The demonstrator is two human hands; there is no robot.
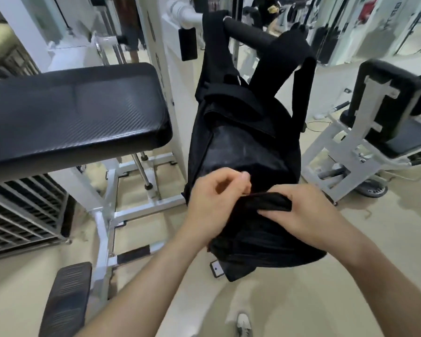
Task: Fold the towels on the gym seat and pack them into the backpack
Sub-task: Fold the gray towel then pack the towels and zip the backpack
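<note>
A black backpack (243,147) hangs by its straps from a padded black bar (250,35) of a gym machine. My right hand (299,210) grips a fold of black fabric at the backpack's lower edge. My left hand (214,198) sits beside it with thumb and fingers pinched together at the same edge; what it pinches is too small to tell. The black gym seat (68,108) at the left is bare. No towel shows in this view.
The white machine frame (131,207) stands under the seat, with a black foot pad (66,300) low at the left. Another white machine with black pads (384,113) stands at the right. A white shoe (244,324) shows on the beige floor below.
</note>
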